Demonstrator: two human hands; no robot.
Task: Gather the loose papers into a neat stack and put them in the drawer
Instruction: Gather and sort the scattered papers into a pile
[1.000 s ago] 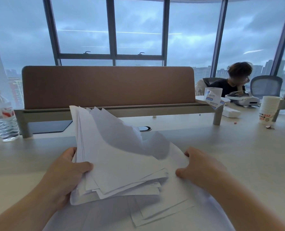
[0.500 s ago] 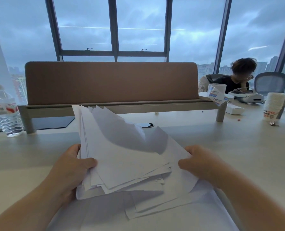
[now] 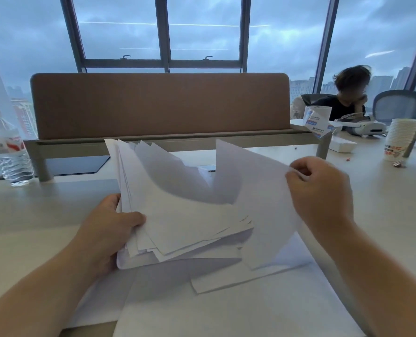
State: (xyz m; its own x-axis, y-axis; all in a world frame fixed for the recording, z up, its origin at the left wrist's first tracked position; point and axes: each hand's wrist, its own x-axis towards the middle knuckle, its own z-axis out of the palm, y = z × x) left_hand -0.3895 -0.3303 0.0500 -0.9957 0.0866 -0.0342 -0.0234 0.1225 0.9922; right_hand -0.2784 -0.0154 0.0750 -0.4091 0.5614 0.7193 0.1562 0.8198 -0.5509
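My left hand [image 3: 107, 229] grips an uneven bundle of white papers [image 3: 177, 215] by its left edge, thumb on top, tilted up off the desk. My right hand [image 3: 321, 190] pinches the right edge of a single white sheet [image 3: 258, 190] and holds it raised beside the bundle, its far corner curling upward. More loose sheets [image 3: 226, 300] lie flat on the desk beneath both hands, near the front edge. No drawer is in view.
The pale desk [image 3: 32, 227] carries a water bottle [image 3: 7, 152] at far left, and a brown divider panel [image 3: 160, 105] runs across the back. At right stand a stack of paper cups [image 3: 400, 139], a small box and a headset; a person sits beyond.
My right hand has lifted a sheet off the desk, rising up and to the right. The left hand keeps its grip on the bundle.
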